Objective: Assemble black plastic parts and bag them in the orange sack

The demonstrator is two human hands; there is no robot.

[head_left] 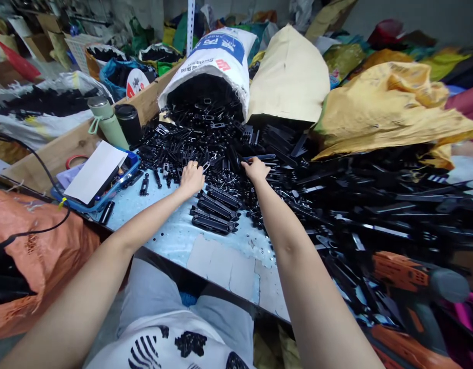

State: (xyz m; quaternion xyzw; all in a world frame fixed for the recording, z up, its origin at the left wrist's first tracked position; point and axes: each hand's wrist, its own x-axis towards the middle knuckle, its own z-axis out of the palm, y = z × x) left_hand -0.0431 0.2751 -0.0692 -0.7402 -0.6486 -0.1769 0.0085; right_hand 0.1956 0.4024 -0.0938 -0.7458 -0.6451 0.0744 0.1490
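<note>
Clips (175, 144): piled beyond and left of the left grip; look like light, stiff plastic, est. hard to crush; pick singly by the flat sides, since slots probably snag neighbours.
Left hand (192, 178): fingers curled down at the pile's near edge; cannot tell whether closed on anything.
Slotted clip (206, 167): just right of the left fingertips; contact unclear; thin frame, pinch across its width.
Stack (216, 209): long black pieces side by side, nearer the body than both grips, between them; smooth, likely slippery; take mid-length.
Right hand (256, 170): thumb and fingers bent at the pile; hold on a part cannot be confirmed.
Strip (266, 157): just beyond the right fingers, pointing rightward; flat, stiff-looking; best held by its edges.
Bars (424, 198): heaped right of the right grip; long, tangled; lift by a free end.
</note>
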